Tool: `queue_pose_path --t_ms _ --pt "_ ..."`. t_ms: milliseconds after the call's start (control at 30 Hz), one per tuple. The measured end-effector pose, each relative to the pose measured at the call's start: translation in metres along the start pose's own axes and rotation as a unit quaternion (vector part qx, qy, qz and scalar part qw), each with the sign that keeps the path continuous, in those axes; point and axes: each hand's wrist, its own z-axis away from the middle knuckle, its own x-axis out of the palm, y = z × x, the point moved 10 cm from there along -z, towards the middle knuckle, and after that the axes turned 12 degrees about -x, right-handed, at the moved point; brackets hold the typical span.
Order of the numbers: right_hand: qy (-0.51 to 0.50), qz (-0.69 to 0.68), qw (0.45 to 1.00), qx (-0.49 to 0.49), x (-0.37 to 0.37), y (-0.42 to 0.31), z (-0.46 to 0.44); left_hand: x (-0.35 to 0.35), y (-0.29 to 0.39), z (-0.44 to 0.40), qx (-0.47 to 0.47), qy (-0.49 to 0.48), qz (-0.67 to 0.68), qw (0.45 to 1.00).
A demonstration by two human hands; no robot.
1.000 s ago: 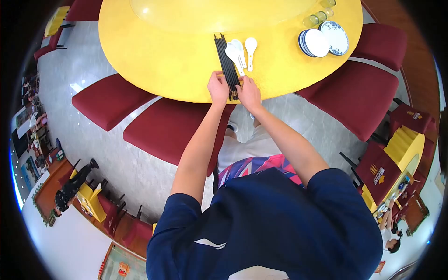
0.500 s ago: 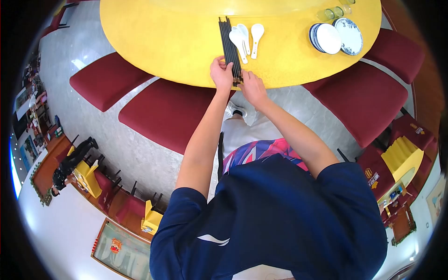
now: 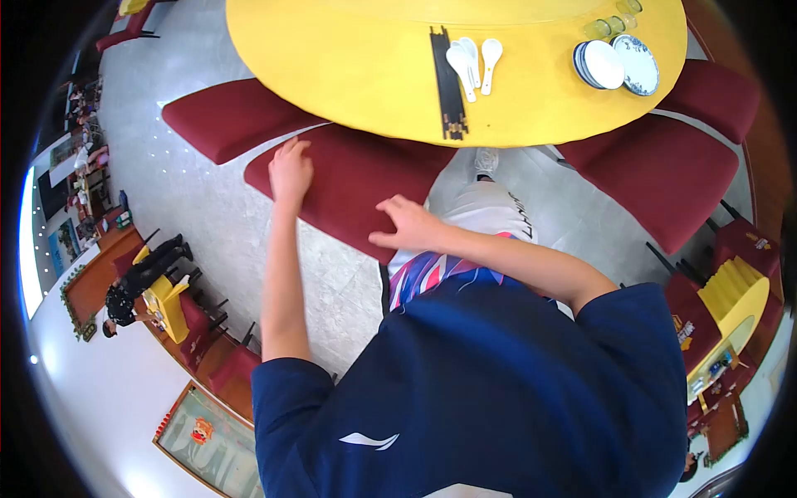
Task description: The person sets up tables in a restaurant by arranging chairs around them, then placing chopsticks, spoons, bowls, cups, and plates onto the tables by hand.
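Observation:
A bundle of dark chopsticks [image 3: 449,87] lies on the yellow tablecloth [image 3: 357,70], its lower end near the table edge. Several white spoons [image 3: 460,68] rest just right of it. My left hand [image 3: 290,170] is over a dark red chair [image 3: 349,178], fingers loosely bent and nothing in them. Lower and to the right, my right hand [image 3: 410,224] hovers by the same chair's edge in front of my body. Its fingers are spread and it holds nothing. Both hands are apart from the chopsticks.
Stacked bowls [image 3: 603,65], patterned plates [image 3: 638,68] and green-tinted glasses [image 3: 613,26] stand at the table's right. More red chairs [image 3: 656,174] line the table edge. A person in dark clothes [image 3: 137,286] is by a yellow-covered table [image 3: 168,309] at the far left.
Both hands have let go of the chopsticks and pulled back from the table, down and left. The chopsticks stay on the cloth, and the view has shifted slightly.

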Motion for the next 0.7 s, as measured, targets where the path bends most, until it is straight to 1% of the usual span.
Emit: queue_pose_path --t_ms 33,67,100,133,167,200,233,267,300,367,433,500,567,633,667,700 --pt "-0.039 0.009 0.999 -0.001 0.022 -0.019 -0.002 0.008 -0.044 0.001 -0.02 -0.104 -0.02 0.994" --pt "-0.073 0.085 0.994 0.006 0.034 -0.037 -0.002 -0.002 -0.067 0.004 0.06 -0.089 0.028 0.994" --pt "-0.057 0.091 0.994 0.004 0.044 -0.045 -0.004 -0.014 -0.079 0.01 0.146 -0.074 0.076 0.984" --pt "-0.045 0.156 0.987 -0.005 0.051 -0.05 -0.007 -0.015 -0.085 0.018 0.18 -0.135 0.003 0.974" --pt "-0.03 0.222 0.975 -0.008 0.057 -0.051 -0.009 -0.032 -0.08 0.028 0.203 -0.124 0.002 0.971" --pt "-0.021 0.268 0.963 0.005 0.065 -0.049 -0.009 -0.036 -0.068 0.048 0.252 -0.132 -0.067 0.956" --pt "-0.002 0.277 0.961 0.016 0.071 -0.047 -0.007 -0.034 -0.06 0.069 0.298 -0.139 -0.136 0.935" --pt "0.039 0.352 0.935 0.013 0.074 -0.051 -0.005 -0.024 -0.063 0.08 0.312 -0.158 -0.189 0.918" --pt "0.074 0.421 0.904 0.017 0.082 -0.054 -0.002 -0.017 -0.062 0.086 0.335 -0.157 -0.191 0.909" --pt "0.112 0.467 0.876 0.05 0.091 -0.058 0.001 -0.007 -0.055 0.095 0.398 -0.091 -0.177 0.895" --pt "0.182 0.536 0.82 0.078 0.092 -0.07 0.009 0.005 -0.05 0.088 0.456 -0.036 -0.109 0.883" --pt "0.169 0.477 0.85 0.148 0.096 -0.065 0.01 -0.008 -0.045 0.096 0.464 -0.029 -0.078 0.882" --pt "0.172 0.489 0.838 0.17 0.093 -0.067 0.007 0.005 -0.053 0.092 0.476 -0.016 -0.072 0.876" --pt "0.151 0.479 0.851 0.151 0.098 -0.06 -0.001 0.006 -0.055 0.086 0.49 0.005 -0.083 0.868" --pt "0.153 0.485 0.853 0.116 0.096 -0.063 -0.002 0.008 -0.052 0.086 0.486 -0.016 -0.09 0.869" --pt "0.157 0.482 0.853 0.12 0.1 -0.064 0.002 0.009 -0.051 0.091 0.48 -0.036 -0.098 0.871"
